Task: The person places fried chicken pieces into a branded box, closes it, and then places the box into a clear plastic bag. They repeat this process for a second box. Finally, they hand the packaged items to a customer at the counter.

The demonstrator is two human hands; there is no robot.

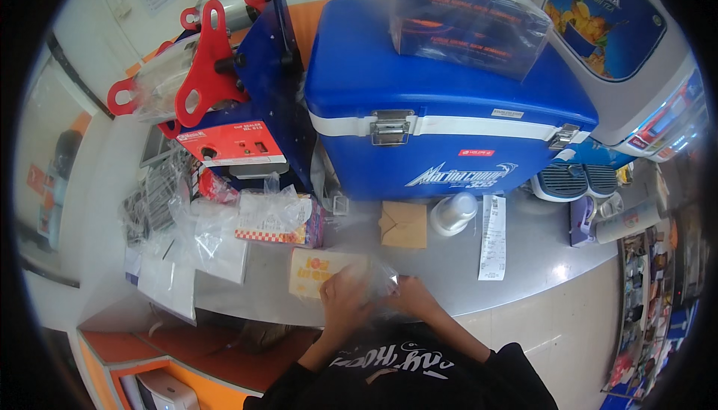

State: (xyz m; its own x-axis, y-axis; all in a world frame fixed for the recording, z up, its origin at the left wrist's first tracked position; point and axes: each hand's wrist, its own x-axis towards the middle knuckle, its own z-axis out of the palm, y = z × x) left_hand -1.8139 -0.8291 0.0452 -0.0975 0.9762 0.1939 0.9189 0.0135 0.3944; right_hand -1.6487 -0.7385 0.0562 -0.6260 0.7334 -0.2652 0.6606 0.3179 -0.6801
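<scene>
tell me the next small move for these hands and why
Probably spread the clear plastic with the right hand: that hand is at its edge, the plastic looks bunched, and the left hand lies against the box, seemingly able to steady it.

Both hands point(346, 292) near each other

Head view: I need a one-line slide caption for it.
Left grip at a pale, yellow-printed box, right grip at clear plastic, over a metal counter before a blue cooler.
</scene>
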